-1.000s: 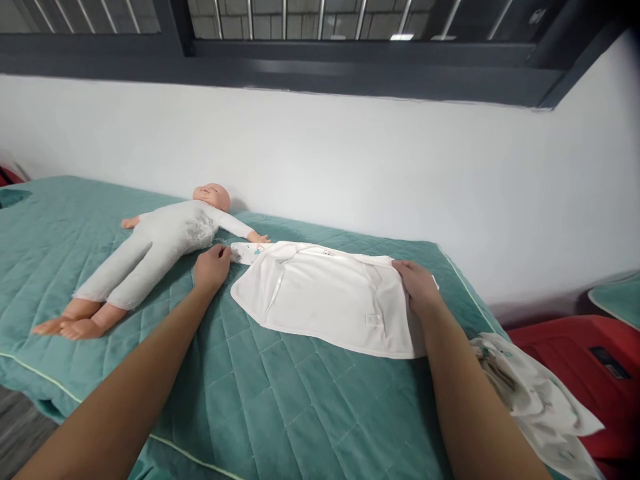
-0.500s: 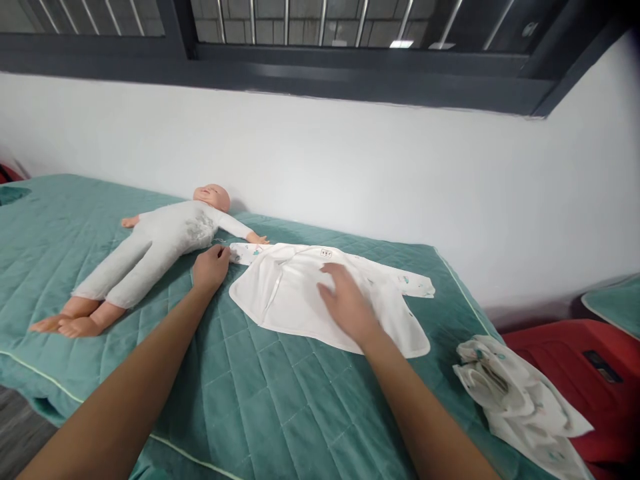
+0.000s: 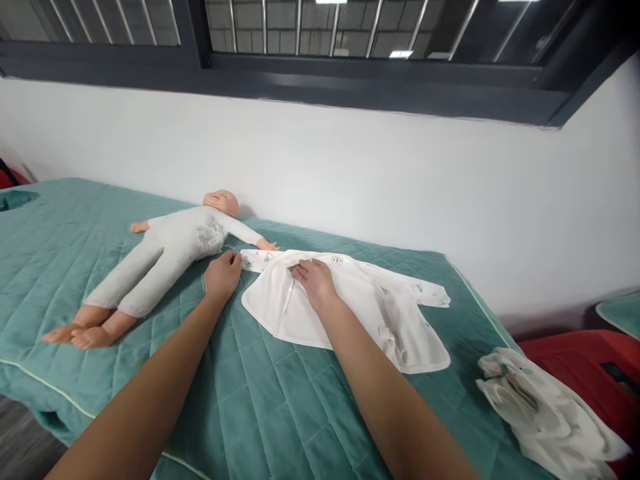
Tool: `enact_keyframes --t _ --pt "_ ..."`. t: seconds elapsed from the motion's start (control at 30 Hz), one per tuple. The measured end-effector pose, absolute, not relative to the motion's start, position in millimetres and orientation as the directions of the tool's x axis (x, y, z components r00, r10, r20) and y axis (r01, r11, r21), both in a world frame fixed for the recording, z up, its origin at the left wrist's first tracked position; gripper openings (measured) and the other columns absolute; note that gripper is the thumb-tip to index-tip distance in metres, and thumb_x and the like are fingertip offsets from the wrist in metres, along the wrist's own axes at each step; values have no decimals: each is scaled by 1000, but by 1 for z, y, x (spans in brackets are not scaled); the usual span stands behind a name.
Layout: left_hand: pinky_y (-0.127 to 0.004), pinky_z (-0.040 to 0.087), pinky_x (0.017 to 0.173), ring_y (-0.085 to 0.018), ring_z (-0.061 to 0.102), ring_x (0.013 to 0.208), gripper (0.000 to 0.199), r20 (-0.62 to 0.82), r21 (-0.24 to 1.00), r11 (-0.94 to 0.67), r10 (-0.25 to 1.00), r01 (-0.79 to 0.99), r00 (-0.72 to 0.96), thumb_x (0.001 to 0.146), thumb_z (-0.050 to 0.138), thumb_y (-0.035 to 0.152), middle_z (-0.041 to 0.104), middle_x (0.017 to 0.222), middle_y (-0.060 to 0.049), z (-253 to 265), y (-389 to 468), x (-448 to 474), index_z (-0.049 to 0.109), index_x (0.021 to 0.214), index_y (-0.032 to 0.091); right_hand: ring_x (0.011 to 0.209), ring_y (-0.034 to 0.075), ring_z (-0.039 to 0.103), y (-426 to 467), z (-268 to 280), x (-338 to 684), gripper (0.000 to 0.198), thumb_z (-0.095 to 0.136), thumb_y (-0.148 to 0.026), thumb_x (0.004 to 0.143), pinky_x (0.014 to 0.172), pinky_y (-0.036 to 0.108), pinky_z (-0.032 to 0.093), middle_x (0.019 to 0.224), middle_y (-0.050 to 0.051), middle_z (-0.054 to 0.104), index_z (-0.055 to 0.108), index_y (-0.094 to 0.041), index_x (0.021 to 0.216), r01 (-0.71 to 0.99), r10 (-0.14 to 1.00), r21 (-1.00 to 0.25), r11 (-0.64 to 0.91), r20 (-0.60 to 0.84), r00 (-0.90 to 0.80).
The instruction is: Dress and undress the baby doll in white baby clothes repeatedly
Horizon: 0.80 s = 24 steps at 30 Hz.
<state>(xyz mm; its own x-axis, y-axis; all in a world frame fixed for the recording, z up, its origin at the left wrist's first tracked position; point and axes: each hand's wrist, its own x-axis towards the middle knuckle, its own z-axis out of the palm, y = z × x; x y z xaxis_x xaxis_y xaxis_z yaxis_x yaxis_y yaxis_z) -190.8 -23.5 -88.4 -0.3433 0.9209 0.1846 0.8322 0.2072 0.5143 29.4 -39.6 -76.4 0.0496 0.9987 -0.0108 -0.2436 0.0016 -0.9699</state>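
A white baby shirt [image 3: 350, 293] lies spread on the green quilted bed cover, its printed sleeves stretched out to both sides. My left hand [image 3: 223, 275] is closed at the cuff of the left-hand sleeve, pinching its end. On the shirt, near the inner end of that sleeve, rests my right hand [image 3: 315, 280]; its fingers are stretched out, with the tips at a dark opening in the cloth. A baby doll [image 3: 175, 237] in a whitish cloth body lies face up to the left, one hand close to the sleeve.
The green quilted cover [image 3: 260, 400] spans the bed, which stands against a white wall [image 3: 350, 180]. A bunched white printed garment [image 3: 550, 413] lies at the right edge, beside a red plastic piece [image 3: 590, 360]. Above is a dark-framed window [image 3: 300, 77] with bars.
My right hand has moved left across the shirt to the inner end of the sleeve. The shirt's right part is now more wrinkled. My left hand stays at the cuff. The view has shifted slightly.
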Motion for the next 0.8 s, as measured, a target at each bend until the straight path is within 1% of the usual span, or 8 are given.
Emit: enact_keyframes --t 0.07,0.17,0.23,0.3,0.4,0.53,0.67,0.8 --pt "-31 43 69 -27 66 93 38 186 516 209 919 831 -347 92 39 46 73 103 -11 -89 -23 -191 69 98 25 86 17 66 -39 -75 32 15 64 -22 80 75 30 59 83 6 66 57 -19 92 -370 996 -927 -62 -82 40" --pt "-30 43 69 -27 66 92 38 193 518 204 918 831 -346 92 38 46 74 101 -10 -90 -22 -191 69 97 25 80 14 65 -40 -70 41 3 61 -17 82 66 24 59 83 7 66 59 -18 83 -468 989 -873 -138 -147 -18" --pt "-30 42 68 -27 66 91 39 193 519 200 920 831 -342 92 38 47 74 100 -10 -90 -22 -191 69 96 25 76 12 63 -41 -66 45 2 63 -16 82 61 20 56 82 5 66 61 -17 83 -507 984 -845 -172 -164 -61" --pt "-30 42 68 -27 66 91 39 193 520 198 920 831 -340 92 38 47 74 101 -10 -90 -22 -191 70 96 25 75 10 62 -43 -64 44 7 66 -15 80 61 17 54 83 3 65 64 -17 86 -529 982 -827 -189 -165 -93" --pt "-30 43 69 -26 66 92 38 192 522 202 919 828 -345 92 39 46 74 102 -10 -91 -23 -191 70 97 24 85 9 62 -45 -63 40 24 71 -11 74 73 17 54 89 1 66 65 -18 95 -546 980 -814 -198 -149 -132" --pt "-31 43 70 -27 66 93 36 203 530 199 914 824 -351 91 41 44 74 103 -10 -90 -23 -191 70 100 25 94 11 61 -48 -62 41 35 74 -10 68 92 27 52 95 -1 64 65 -22 100 -572 975 -794 -206 -116 -190" --pt "-30 43 70 -27 66 93 36 187 533 215 913 818 -362 90 42 42 74 103 -10 -88 -23 -190 71 99 24 94 13 60 -52 -59 47 43 76 -15 67 95 39 50 99 -4 60 63 -31 105 -571 962 -795 -204 -54 -268" --pt "-31 44 71 -27 66 93 35 193 541 211 911 814 -364 90 42 42 74 103 -10 -88 -24 -190 71 99 24 101 15 58 -52 -60 48 40 75 -16 66 98 37 47 110 -4 56 65 -32 102 -520 962 -840 -152 -6 -271"
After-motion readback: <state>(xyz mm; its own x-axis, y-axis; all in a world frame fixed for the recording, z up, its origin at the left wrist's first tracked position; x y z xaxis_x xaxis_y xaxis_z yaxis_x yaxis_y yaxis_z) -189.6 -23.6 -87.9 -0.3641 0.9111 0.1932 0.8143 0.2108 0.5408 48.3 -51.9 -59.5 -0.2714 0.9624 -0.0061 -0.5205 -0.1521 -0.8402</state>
